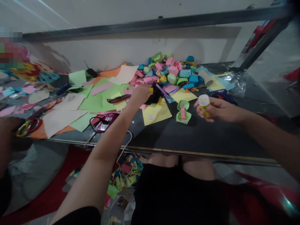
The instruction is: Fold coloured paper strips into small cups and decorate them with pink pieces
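My right hand [219,109] is wrapped around the glue stick [204,102], which looks uncapped. My left hand [142,93] has its fingers at a yellow bit [151,90]; whether they grip it, I can't tell. Between my hands on the counter [199,137], touching neither, the green piece [183,118] lies open, seemingly unfinished. The heap [172,70] behind looks folded already; the yellow sheet [161,114] lies flat.

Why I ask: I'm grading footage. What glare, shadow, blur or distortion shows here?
All in the head view: pale streaks on the wall at upper left; a glint on the red surface at lower right; shadow on the table below the yellow paper; a label too soft to read on the glue stick; left arm looking stretched, perhaps wide-lens distortion.
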The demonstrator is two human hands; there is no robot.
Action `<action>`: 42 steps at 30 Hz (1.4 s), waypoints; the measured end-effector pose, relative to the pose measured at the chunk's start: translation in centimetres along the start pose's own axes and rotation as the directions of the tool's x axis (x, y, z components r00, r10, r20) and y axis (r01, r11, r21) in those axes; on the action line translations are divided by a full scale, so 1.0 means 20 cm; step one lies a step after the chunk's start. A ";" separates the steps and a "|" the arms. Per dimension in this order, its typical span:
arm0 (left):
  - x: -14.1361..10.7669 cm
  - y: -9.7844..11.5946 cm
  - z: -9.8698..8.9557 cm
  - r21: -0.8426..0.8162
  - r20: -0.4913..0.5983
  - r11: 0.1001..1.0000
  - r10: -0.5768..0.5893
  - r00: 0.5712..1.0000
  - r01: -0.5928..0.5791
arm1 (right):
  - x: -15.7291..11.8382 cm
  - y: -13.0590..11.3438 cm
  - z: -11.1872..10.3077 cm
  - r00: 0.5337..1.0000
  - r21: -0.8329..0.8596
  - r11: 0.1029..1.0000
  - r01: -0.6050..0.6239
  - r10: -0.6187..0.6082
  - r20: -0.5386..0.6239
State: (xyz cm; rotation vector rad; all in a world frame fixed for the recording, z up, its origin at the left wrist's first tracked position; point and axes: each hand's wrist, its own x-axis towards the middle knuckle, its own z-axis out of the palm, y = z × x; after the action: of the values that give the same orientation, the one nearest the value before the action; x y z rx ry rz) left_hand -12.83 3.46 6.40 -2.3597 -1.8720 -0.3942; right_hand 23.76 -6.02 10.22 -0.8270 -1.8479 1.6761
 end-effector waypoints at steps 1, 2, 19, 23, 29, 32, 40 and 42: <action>0.03 0.02 0.06 -0.038 0.053 0.999 -0.013 0.999 0.015 | 0.06 0.03 0.02 0.998 -0.047 0.997 0.054 -0.055 -0.029; 0.05 0.03 0.11 -0.075 0.081 0.997 -0.021 0.997 0.027 | 0.12 0.07 0.04 0.991 -0.087 0.991 0.102 -0.109 -0.074; -0.30 -0.37 -0.10 -0.329 0.248 0.944 0.081 0.966 0.006 | 0.22 0.41 0.04 0.792 -0.273 0.959 0.079 -0.227 -0.567; -0.51 -0.37 -0.17 -0.283 0.505 0.958 0.187 0.843 -0.043 | 0.16 0.39 0.04 0.765 -0.221 0.966 0.135 -0.244 -0.596; -0.61 -0.34 -0.14 -0.289 0.386 0.955 0.180 0.905 -0.067 | 0.18 0.43 0.07 0.765 -0.212 0.969 0.126 -0.232 -0.601; -0.56 -0.31 -0.16 -0.542 0.128 0.836 0.186 0.974 -0.088 | 0.20 0.43 0.08 0.781 -0.229 0.966 0.121 -0.236 -0.579; -0.34 -0.07 -0.03 -0.805 -0.286 0.508 0.121 0.950 -0.307 | 0.17 0.53 0.05 0.803 -0.433 0.896 0.097 -0.327 -0.498; -0.31 0.04 0.00 -0.824 -0.258 0.480 0.154 0.954 -0.301 | 0.16 0.52 0.05 0.809 -0.515 0.852 0.097 -0.369 -0.458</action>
State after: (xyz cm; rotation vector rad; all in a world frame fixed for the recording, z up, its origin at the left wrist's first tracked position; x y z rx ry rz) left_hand -13.34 -2.50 4.93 -2.9309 -1.3726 -1.7883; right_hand 21.80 -3.80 -0.42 -1.0707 -1.8499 0.7122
